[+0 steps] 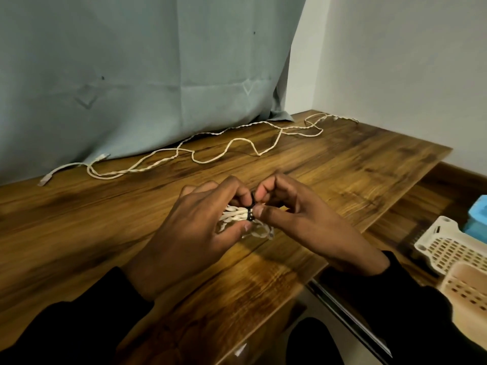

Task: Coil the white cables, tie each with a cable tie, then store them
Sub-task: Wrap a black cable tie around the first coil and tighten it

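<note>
A coiled white cable (234,216) lies bunched on the wooden table (105,219) in front of me. A black cable tie (250,213) wraps around the bundle's middle. My left hand (195,233) holds the coil, its fingertips pinching the tie's upper end. My right hand (295,219) pinches the tie from the right side, thumb and fingers curled on it. Both hands hide much of the coil. A second white cable (200,151), twisted and uncoiled, snakes along the back of the table from far left to far right.
A blue-grey curtain (145,75) hangs behind the table. Cream perforated plastic baskets (448,254) sit on a lower surface at the right, with a blue box (478,216) behind them. The table's right edge steps down near my right wrist.
</note>
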